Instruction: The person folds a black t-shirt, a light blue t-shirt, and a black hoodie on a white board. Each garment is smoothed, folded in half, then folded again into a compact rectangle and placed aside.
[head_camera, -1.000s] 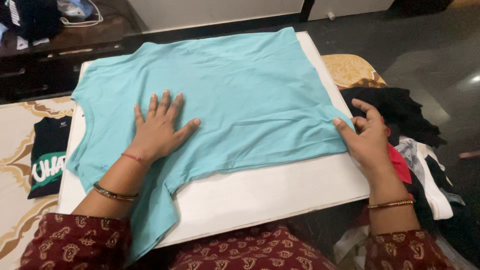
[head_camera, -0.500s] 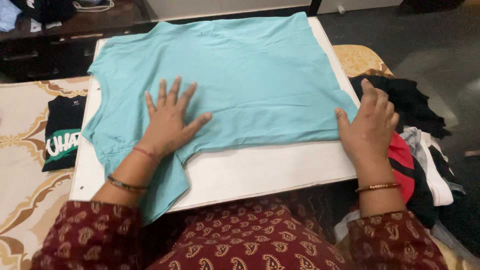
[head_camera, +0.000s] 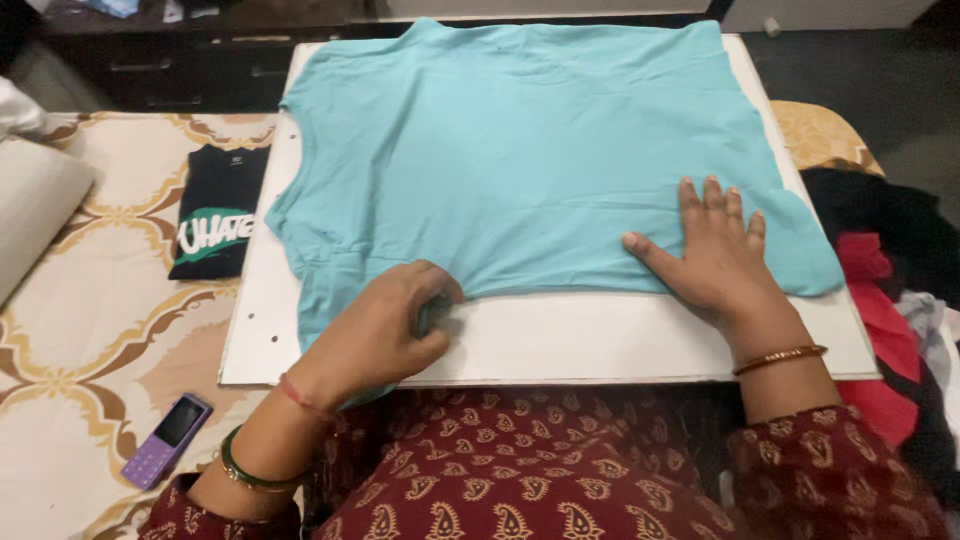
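Bedding (head_camera: 90, 330) with a cream and gold scroll pattern lies at the left, bearing a small purple keypad phone (head_camera: 166, 440) and a folded black printed T-shirt (head_camera: 215, 212). Beside them a flat white rectangular board (head_camera: 560, 340) carries a light turquoise cotton T-shirt (head_camera: 530, 140), spread flat across it. The left hand (head_camera: 385, 330) pinches the shirt's near edge, fingers closed on the cloth. The right hand (head_camera: 715, 255) lies open, fingers spread, pressing the fabric down. Red and black clothes (head_camera: 890, 290) are heaped at the far right.
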